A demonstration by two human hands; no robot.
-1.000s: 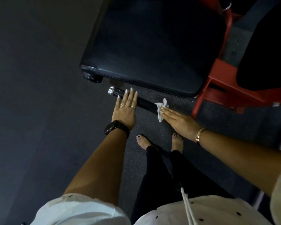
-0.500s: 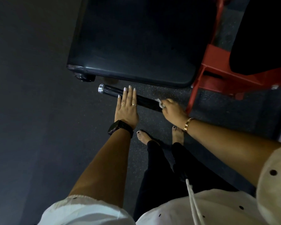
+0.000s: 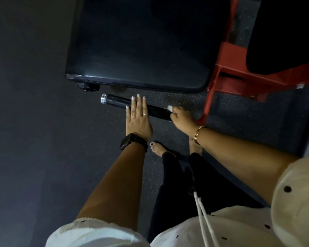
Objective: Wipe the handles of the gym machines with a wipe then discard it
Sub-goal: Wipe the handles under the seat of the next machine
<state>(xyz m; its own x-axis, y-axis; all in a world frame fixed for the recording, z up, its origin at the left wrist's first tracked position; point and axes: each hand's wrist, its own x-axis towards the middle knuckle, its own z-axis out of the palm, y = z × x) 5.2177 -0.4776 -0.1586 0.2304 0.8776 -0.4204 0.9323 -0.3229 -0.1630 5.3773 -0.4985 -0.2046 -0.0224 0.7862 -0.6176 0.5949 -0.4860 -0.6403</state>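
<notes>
Glossy black handle [image 3: 151, 110] with shiny metal end cap [image 3: 103, 98], smooth padded seat [image 3: 141, 43], speckled rubbery floor [image 3: 169, 102]

A single wide-angle camera sits on the person's head and looks steeply down along the body at the floor [image 3: 34, 139]. The white top [image 3: 239, 229] fills 5 to 6 o'clock, closest to the lens. Both forearms run up from there to mid-frame. The left hand [image 3: 137, 122] and right hand [image 3: 182, 120] lie just above centre, near enough to show rings and the wipe [image 3: 170, 108] in the right hand's curled fingers. The seat pad [image 3: 141, 41] takes 12 o'clock and the red frame [image 3: 230, 73] 2 o'clock.
</notes>
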